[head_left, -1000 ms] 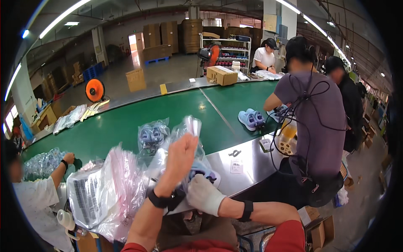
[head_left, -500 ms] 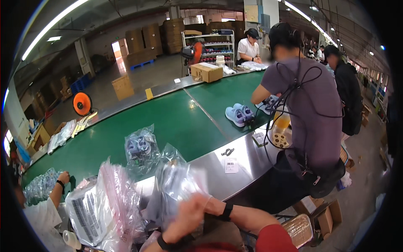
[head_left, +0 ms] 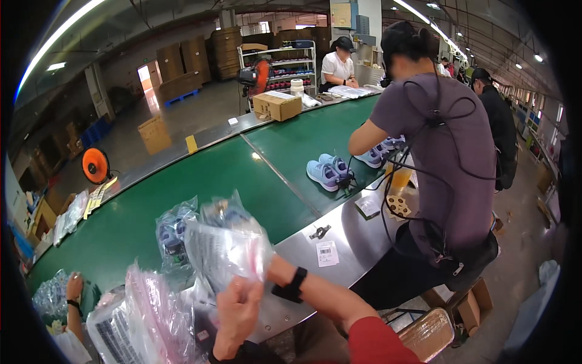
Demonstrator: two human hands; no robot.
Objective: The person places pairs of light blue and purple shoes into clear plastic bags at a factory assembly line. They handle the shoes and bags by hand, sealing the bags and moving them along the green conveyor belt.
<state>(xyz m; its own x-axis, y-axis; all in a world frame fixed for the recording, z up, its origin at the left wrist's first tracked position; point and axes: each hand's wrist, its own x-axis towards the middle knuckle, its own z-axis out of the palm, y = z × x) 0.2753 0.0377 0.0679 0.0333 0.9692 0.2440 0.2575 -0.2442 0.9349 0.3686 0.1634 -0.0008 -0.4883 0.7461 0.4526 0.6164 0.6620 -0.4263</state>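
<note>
A clear plastic bag (head_left: 218, 252) with faint print hangs in front of me, over the near edge of the green belt. My left hand (head_left: 238, 306) is closed, pinching the lower edge of that bag. My right hand (head_left: 277, 269) reaches behind or into the bag; which of the two I cannot tell, and its fingers are hidden by the hazy plastic. Just left of the bag, a pair of light blue shoes (head_left: 173, 233) lies on the belt in a clear bag. Nearer to me on the left, a pile of clear, pink-tinged bags (head_left: 156, 318) lies on the metal ledge.
A green conveyor belt (head_left: 242, 176) runs across, with unbagged blue shoes (head_left: 324, 171) farther right. A person in purple (head_left: 445, 142) stands close at my right. Another person's hand (head_left: 74, 288) touches bagged goods at far left. A label (head_left: 327, 253) lies on the metal ledge (head_left: 357, 233).
Both my hands have moved the plastic bag up and left toward the belt. My right hand has gone behind or into it. The whole scene has shifted slightly left.
</note>
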